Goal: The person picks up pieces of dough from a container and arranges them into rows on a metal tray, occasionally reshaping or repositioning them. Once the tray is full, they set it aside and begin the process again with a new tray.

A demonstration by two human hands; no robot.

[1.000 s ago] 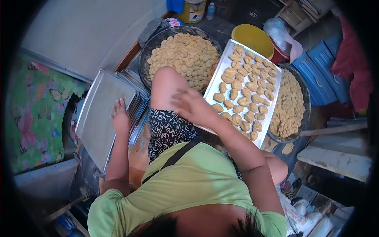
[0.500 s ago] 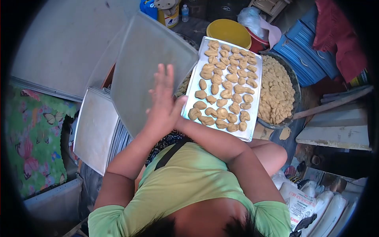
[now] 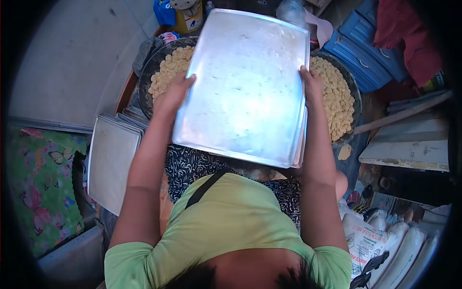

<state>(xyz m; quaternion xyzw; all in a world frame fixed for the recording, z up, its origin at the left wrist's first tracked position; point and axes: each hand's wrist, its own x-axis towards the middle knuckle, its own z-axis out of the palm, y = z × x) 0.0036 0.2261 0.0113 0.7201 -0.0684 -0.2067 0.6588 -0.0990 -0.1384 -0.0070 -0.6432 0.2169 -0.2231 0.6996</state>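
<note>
A bare metal baking tray (image 3: 240, 91) is held in front of me over my lap. My left hand (image 3: 174, 94) grips its left edge, thumb on top. My right hand (image 3: 312, 85) grips the opposite edge, thumb also on top. Under its right side shows the edge of another tray (image 3: 302, 142); what lies on that one is hidden. Dough pieces (image 3: 169, 67) fill a dark round basin (image 3: 144, 86) beside my left hand. More dough pieces (image 3: 337, 98) fill a second basin (image 3: 357, 96) beside my right hand.
Stacked metal trays (image 3: 113, 164) stand at my left. Blue drawers (image 3: 368, 58) are at the back right, with a wooden handle (image 3: 404, 113) sticking out from the right basin. White printed sacks (image 3: 361, 245) lie at lower right. A yellow container (image 3: 187, 21) stands behind.
The tray with rows of dough pieces is now hidden from view. The bare tray, tilted at the left before, lies across the middle. Both hands have moved apart to its edges.
</note>
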